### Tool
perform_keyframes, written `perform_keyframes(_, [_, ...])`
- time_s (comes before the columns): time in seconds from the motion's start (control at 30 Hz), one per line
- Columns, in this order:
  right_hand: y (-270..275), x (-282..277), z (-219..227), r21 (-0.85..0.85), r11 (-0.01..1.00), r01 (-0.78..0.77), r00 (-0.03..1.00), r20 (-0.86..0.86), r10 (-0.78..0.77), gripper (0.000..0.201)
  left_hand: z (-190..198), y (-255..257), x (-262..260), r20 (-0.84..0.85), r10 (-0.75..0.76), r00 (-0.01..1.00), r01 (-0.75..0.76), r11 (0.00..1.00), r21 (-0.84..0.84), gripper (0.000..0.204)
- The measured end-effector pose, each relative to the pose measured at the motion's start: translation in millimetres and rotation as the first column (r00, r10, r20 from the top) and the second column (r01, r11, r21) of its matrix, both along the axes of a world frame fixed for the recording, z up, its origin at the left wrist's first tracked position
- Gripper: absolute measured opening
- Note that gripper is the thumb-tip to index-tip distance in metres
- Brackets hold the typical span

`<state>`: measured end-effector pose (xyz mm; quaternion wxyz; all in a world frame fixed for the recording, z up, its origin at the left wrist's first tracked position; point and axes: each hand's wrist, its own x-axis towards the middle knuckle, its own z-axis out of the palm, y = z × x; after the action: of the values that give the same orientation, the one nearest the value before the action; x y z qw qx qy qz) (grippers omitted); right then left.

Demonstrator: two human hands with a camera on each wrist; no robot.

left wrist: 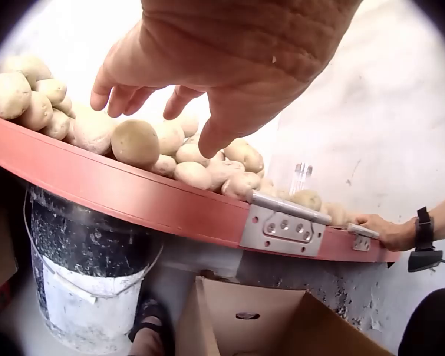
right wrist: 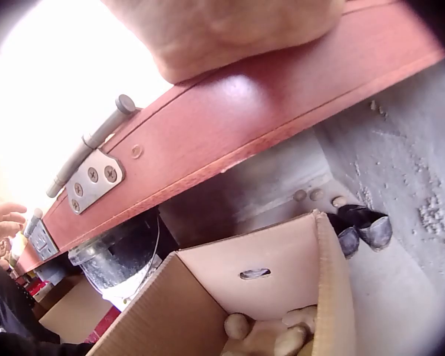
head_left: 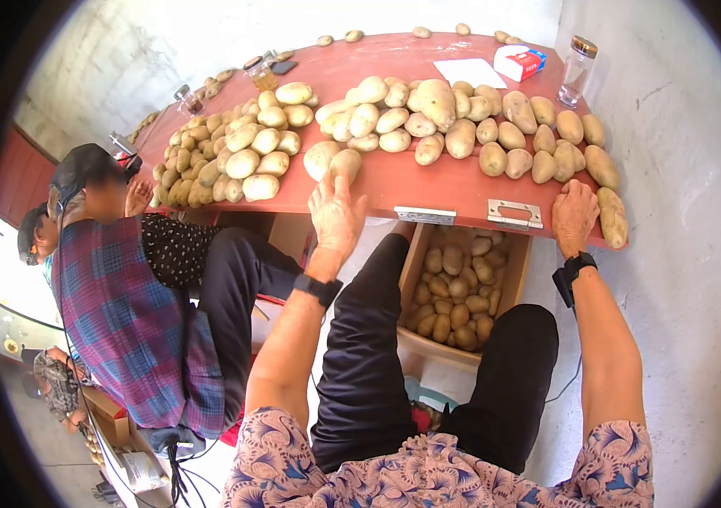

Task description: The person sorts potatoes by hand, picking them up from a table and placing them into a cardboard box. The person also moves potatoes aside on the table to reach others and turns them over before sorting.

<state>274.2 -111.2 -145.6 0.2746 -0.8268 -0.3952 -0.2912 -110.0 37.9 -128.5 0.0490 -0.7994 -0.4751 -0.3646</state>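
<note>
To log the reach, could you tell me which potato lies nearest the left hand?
The potato at the front table edge, under the left hand fingertips; others lie farther back.

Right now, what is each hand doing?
Left hand: open, fingers reaching over a potato, holding nothing.
Right hand: rests on the table edge; grip cannot be told.

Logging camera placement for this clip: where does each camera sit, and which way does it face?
Head: on the person's head, facing forward and down at the red table piled with potatoes; shows both forearms, left hand, right hand, knees.
Left wrist: below the left hand, looking up along the table edge; the right hand shows far off.
Right wrist: under the table edge, facing a cardboard box.
All three views share the table edge and the box.
</note>
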Motion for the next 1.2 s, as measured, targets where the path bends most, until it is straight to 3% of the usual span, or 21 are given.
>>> perform_keyframes(0.1, [0.1, -0.6, 0.9, -0.011, 1.000, 0.008, 1.000, -0.008, -0.009, 0.011, 10.7, 17.4, 6.3, -0.022, 0.029, 0.999, -0.028, 0.998, 0.052, 0.063])
perform_keyframes(0.23, [0.0, -1.8, 1.2, -0.008, 1.000, 0.005, 1.000, -0.006, -0.005, 0.011, 20.9, 36.7, 13.7, -0.076, 0.017, 0.997, -0.023, 0.997, -0.073, 0.061])
perform_keyframes(0.3, [0.2, -2.1, 2.2, -0.018, 1.000, 0.016, 1.000, -0.005, -0.016, 0.012, 15.5, 51.5, 18.4, -0.240, 0.048, 0.970, -0.050, 0.999, 0.001, 0.060])
perform_keyframes(0.43, [-1.0, -2.8, 2.9, 0.006, 1.000, 0.000, 1.000, 0.006, 0.000, 0.012, 9.9, 63.8, 24.2, -0.282, 0.098, 0.955, -0.076, 0.993, 0.088, 0.059])
perform_keyframes(0.53, [0.0, -3.7, 4.6, -0.004, 1.000, 0.003, 1.000, -0.010, -0.003, 0.011, 25.9, 37.8, 22.0, -0.236, 0.008, 0.972, -0.004, 1.000, 0.019, 0.060])
perform_keyframes(0.7, [-0.7, -4.9, 3.1, 0.002, 1.000, 0.014, 1.000, 0.013, -0.014, 0.011, 38.4, -38.6, 23.0, 0.036, -0.240, 0.970, 0.234, 0.964, 0.122, 0.055])
perform_keyframes(0.77, [0.5, -2.6, 0.2, -0.007, 1.000, 0.009, 1.000, 0.003, -0.009, 0.011, 40.3, -72.2, 20.8, 0.047, -0.276, 0.960, 0.278, 0.960, -0.043, 0.058])
perform_keyframes(0.8, [1.3, -1.4, 0.3, -0.013, 1.000, 0.010, 1.000, -0.004, -0.010, 0.011, 34.7, -83.6, 19.5, 0.040, -0.339, 0.940, 0.339, 0.941, 0.005, 0.058])
perform_keyframes(0.83, [2.6, -0.2, 0.0, -0.009, 1.000, 0.005, 1.000, -0.003, -0.005, 0.011, 29.8, -98.0, 21.1, 0.085, -0.378, 0.922, 0.384, 0.920, -0.080, 0.057])
perform_keyframes(0.97, [0.6, 1.6, -2.7, -0.020, 1.000, 0.014, 1.000, -0.008, -0.014, 0.012, 3.8, -135.6, 31.2, 0.098, -0.482, 0.871, 0.492, 0.854, -0.170, 0.057])
perform_keyframes(1.2, [1.8, 0.5, -0.1, -0.032, 0.999, 0.011, 0.999, -0.033, -0.012, 0.012, -36.5, -154.5, 43.3, -0.029, -0.571, 0.820, 0.531, 0.779, -0.333, 0.052])
